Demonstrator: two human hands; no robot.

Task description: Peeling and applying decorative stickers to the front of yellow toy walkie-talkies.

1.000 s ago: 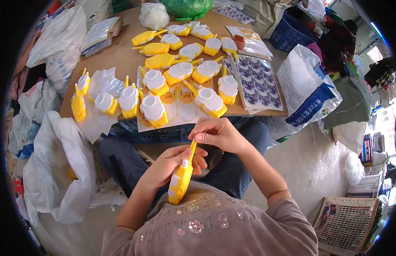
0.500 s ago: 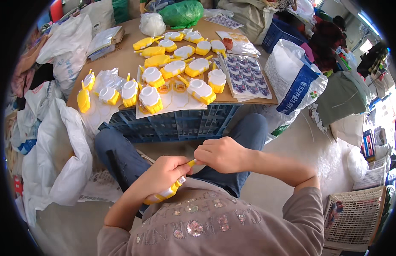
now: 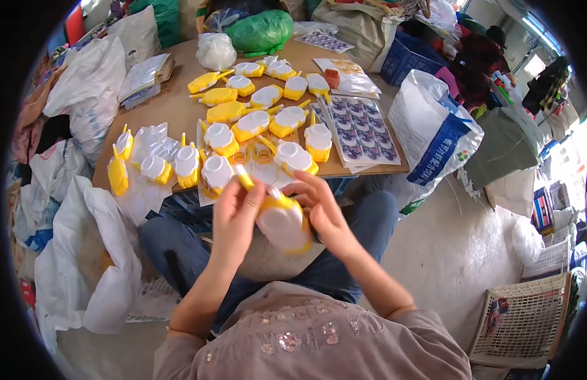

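A yellow toy walkie-talkie [image 3: 284, 225] with a white round-panelled face is held above my lap, blurred by motion. My left hand [image 3: 235, 212] is closed on its top end by the antenna, thumb laid across. My right hand [image 3: 328, 218] is beside the toy's other edge, its fingers apart and slightly bent; whether they touch it I cannot tell. Just beyond, several similar toys, such as a walkie-talkie [image 3: 294, 158] lying white side up, cover the table [image 3: 363, 166]. A few others show only plain yellow.
Sheets of printed stickers [image 3: 363, 130] lie at the table's right. A green plastic bag [image 3: 262, 31] and a white bag [image 3: 216, 50] sit at the back. Large white sacks [image 3: 84, 253] crowd the left, and a white-and-blue sack [image 3: 432, 126] stands right. A lattice basket [image 3: 521, 320] is lower right.
Both hands have moved forward and up from near my belly toward the table, bringing the toy along. Its white face now shows. My right hand has let go of the antenna and its fingers have spread.
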